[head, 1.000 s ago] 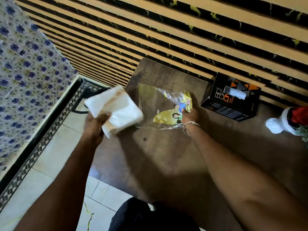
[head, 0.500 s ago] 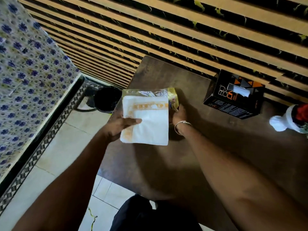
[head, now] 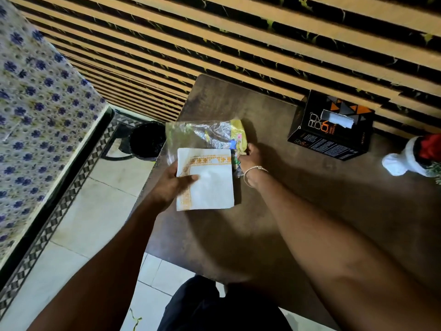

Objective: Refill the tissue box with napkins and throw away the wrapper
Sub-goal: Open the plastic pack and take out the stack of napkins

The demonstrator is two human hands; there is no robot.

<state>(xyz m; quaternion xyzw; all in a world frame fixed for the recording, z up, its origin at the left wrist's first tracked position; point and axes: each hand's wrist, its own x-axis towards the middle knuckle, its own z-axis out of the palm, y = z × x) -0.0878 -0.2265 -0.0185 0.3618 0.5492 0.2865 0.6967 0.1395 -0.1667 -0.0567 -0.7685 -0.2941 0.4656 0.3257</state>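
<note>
My left hand (head: 170, 185) grips a square stack of white napkins (head: 210, 185) with an orange patterned border, held flat just above the table's left part. Behind the stack lies the crumpled clear and yellow wrapper (head: 210, 134), and my right hand (head: 250, 158) pinches its right end, a bracelet on the wrist. The black tissue box (head: 334, 130) with orange print stands at the back right against the wall, a white tissue poking from its top slot.
The dark brown table (head: 298, 211) stands against a wall of horizontal slats. A black waste bin (head: 146, 143) sits on the tiled floor left of the table. A red and white ornament (head: 415, 158) rests at the table's right edge. A blue-flowered cloth covers furniture at the left.
My left hand brought the napkin stack from the left, off the table's side, over to the wrapper and turned it flat. The right hand kept hold of the wrapper, which has bunched up.
</note>
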